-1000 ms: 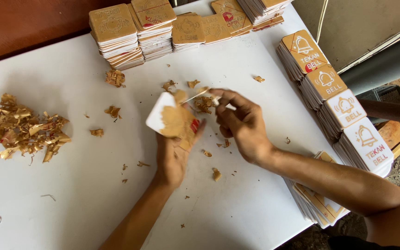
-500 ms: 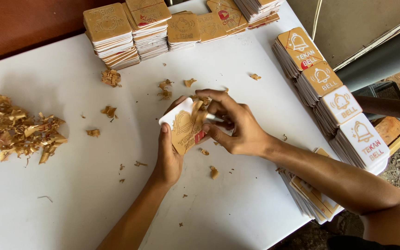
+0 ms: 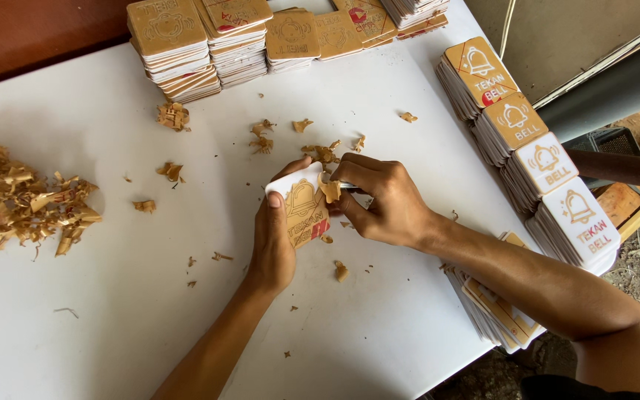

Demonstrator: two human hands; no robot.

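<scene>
Left hand (image 3: 274, 241) grips small square plaque (image 3: 304, 210) just above desk (image 3: 379, 326), thumb on face. Right hand (image 3: 384, 200) pinches brown film flap (image 3: 330, 190). Peel low and steadily; keep plaque braced. Beyond: scattered peelings (image 3: 262, 138), stacked plaques (image 3: 175, 48).

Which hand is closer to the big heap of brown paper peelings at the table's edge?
Left. The left hand holds the small square plaque mid-table, on the side toward the heap of peelings. The right hand works beyond the plaque, farther from the heap.
</scene>
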